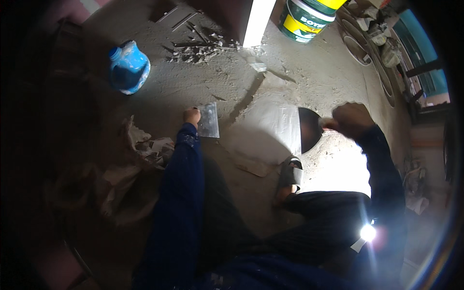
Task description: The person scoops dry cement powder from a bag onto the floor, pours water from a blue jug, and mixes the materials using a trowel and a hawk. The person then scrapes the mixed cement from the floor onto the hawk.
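Observation:
My left hand (192,116) is closed on the grip side of a flat rectangular metal trowel (209,120), whose blade is just over the grey floor. My right hand (354,120), slightly blurred, is curled with fingers closed; what it holds cannot be made out. Beside its fingers lies a dark half-round shape (309,130) with a straight left edge. Between my hands, a pale, creased, sheet-like patch (268,123) covers the floor. My sandalled foot (291,176) rests at its near right edge.
A blue plastic jug (129,67) stands far left, crumpled paper sacking (152,147) nearer. Rubble (200,52) lies by a white post (258,24). Green and yellow buckets (305,21) stand behind. Coiled hoses (357,48) line the far right. A bright light (368,233) glares lower right.

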Motion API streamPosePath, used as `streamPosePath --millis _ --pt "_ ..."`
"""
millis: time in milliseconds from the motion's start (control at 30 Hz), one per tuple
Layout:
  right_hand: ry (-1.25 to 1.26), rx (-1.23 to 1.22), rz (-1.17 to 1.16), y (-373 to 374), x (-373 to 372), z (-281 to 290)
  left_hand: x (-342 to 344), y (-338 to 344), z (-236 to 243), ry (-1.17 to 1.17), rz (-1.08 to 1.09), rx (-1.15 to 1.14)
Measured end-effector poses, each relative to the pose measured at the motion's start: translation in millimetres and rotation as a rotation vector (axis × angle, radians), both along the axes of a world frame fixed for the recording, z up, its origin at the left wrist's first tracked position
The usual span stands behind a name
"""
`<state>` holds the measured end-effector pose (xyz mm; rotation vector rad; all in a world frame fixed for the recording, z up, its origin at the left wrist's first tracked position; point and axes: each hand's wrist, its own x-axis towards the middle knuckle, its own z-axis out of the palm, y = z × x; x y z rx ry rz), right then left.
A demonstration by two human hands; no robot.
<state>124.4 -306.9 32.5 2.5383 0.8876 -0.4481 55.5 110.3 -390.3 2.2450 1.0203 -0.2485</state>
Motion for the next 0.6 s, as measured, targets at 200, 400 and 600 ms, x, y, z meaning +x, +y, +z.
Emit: streamPosePath --millis 200,400,600 --pt "0.223 0.371 -0.085 -15.9 -37.9 -7.0 -7.2 14.9 -33.1 0.258 -0.752 0.257" --pt "0.509 0.571 -0.307 -38.4 -6.9 -71.2 -8.1 -53.2 64.0 0.107 -0.346 0.154" --pt "0.553 0.718 -0.249 -25.8 -6.9 -85.0 4.1 -157.6 217.6 -0.541 -0.171 -1.356"
